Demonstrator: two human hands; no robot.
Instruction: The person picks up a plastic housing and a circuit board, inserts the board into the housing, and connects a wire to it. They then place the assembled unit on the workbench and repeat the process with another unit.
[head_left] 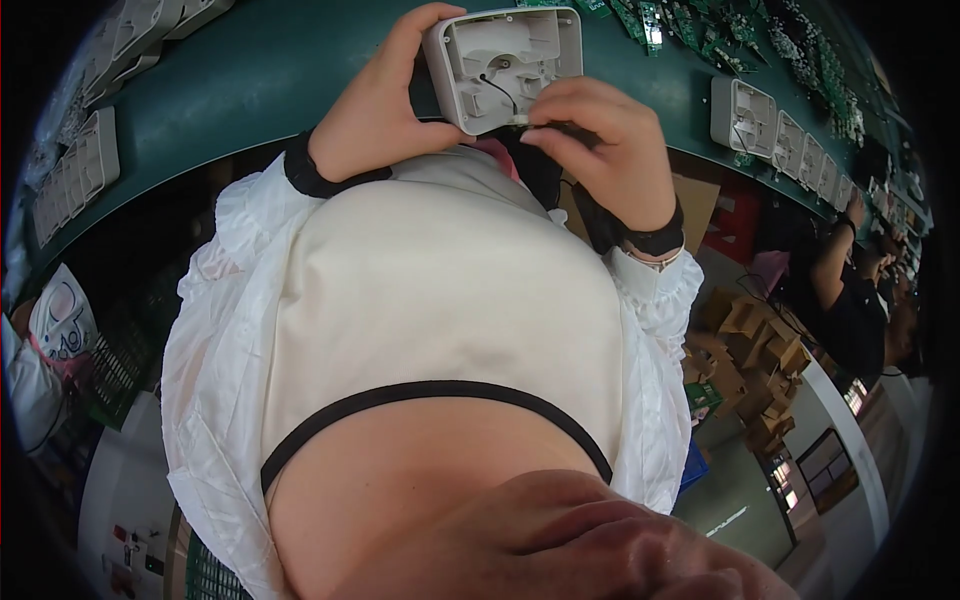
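My left hand (375, 120) grips an open white plastic housing (455, 75) by its left side, fingers at the far edge and thumb at the near corner. The housing is tilted above the near edge of the green bench, its hollow inside facing me. Inside, a thin black wire (503, 90) runs from near the middle toward the near right corner. There my right hand (610, 140) is closed in a pinch, thumb and forefinger at the housing's near rim beside the wire's end. What exactly lies between those fingertips is too small to make out.
Several green circuit boards (710, 35) lie at the far right of the bench (270, 70). A row of white housings (745, 115) stands along its right edge, and more housings (75, 175) sit at the left. Another person (850, 280) works at the far right. Cardboard pieces (750, 350) are piled below.
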